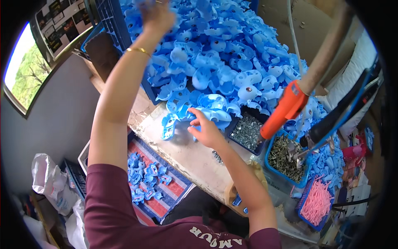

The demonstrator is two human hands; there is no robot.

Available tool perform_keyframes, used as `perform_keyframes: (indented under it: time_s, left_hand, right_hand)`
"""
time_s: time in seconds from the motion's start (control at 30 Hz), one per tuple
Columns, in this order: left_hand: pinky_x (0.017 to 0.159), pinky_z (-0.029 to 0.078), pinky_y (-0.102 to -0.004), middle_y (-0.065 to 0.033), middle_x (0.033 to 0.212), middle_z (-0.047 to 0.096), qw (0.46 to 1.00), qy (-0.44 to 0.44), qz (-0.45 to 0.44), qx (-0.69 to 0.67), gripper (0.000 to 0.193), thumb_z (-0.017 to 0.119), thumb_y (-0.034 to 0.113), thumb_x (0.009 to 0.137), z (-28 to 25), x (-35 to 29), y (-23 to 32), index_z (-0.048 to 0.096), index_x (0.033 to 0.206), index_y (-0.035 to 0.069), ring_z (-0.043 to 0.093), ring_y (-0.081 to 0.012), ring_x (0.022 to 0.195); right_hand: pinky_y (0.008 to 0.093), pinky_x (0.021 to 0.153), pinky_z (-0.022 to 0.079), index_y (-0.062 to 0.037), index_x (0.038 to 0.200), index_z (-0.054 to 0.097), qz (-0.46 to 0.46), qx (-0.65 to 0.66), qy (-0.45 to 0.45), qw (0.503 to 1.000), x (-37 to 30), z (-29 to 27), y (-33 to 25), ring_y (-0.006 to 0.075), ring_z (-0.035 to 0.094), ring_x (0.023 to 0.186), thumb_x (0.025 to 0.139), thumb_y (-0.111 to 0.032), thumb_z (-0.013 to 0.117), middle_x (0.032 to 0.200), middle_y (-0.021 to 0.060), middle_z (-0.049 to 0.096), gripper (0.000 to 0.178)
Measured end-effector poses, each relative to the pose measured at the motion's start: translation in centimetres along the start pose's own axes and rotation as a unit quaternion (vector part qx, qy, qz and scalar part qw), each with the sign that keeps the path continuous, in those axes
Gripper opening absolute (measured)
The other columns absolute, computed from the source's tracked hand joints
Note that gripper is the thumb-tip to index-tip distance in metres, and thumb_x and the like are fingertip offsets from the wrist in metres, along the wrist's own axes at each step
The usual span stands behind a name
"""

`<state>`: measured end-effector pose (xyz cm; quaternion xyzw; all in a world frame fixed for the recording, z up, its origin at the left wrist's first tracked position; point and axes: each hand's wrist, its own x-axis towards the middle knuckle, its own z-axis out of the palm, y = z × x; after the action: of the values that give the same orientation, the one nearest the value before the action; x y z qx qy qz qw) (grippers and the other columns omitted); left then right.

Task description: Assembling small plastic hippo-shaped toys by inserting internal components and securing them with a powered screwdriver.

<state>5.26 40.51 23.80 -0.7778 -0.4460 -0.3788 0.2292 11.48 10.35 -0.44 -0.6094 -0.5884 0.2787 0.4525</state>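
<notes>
A big heap of light blue plastic shells (224,54) covers the far half of the worn workbench (186,153). My left hand (155,14) is raised high over the heap's left side, blurred; whether it holds a piece I cannot tell. My right hand (205,130) rests at the heap's near edge, fingers on a blue plastic shell (207,113) that lies with a few others on the bench.
An orange powered screwdriver (284,110) hangs over a blue tray of small screws (246,132). A second hanging tool (327,124) is above another tray of metal parts (286,159). A basket of pink plastic pieces (317,201) sits right. Blue parts lie on a striped sack (145,178) below the bench.
</notes>
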Motion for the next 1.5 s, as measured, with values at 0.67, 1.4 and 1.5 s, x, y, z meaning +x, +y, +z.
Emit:
perform_keyframes:
  time_s: [0.67,1.4,1.5]
  left_hand:
    - [0.081,0.054,-0.0466,-0.0147,0.107,0.061,0.942,-0.037,0.283,-0.174,0.032,0.052,-0.003,0.082,1.6,-9.7,4.6,0.056,0.111,0.009,0.059,-0.0360,0.103]
    - [0.073,0.052,-0.0385,-0.0092,0.090,0.060,0.842,-0.110,0.301,-0.435,0.024,0.062,-0.009,0.061,-12.9,-27.1,-0.1,0.052,0.078,0.006,0.061,-0.0311,0.091]
    - [0.082,0.052,-0.0410,-0.0106,0.092,0.060,0.805,-0.195,0.350,-0.437,0.030,0.061,-0.012,0.056,-13.3,-27.1,0.8,0.056,0.080,0.006,0.062,-0.0324,0.100]
  right_hand:
    - [0.0310,0.077,0.052,-0.0131,0.144,0.042,-0.007,0.045,-0.038,0.998,0.1,0.0,-0.2,0.0154,0.066,0.082,0.090,-0.008,0.065,0.092,0.0086,0.071,0.059]
    - [0.0359,0.090,0.051,-0.0089,0.146,0.035,-0.006,0.259,0.218,0.941,-8.2,-0.9,-2.1,0.0201,0.062,0.107,0.087,-0.010,0.073,0.126,0.0145,0.060,0.070]
    - [0.0372,0.100,0.047,-0.0073,0.143,0.044,-0.141,-0.096,0.312,0.935,-8.6,-2.4,-6.0,0.0282,0.057,0.120,0.082,-0.002,0.074,0.136,0.0154,0.054,0.069]
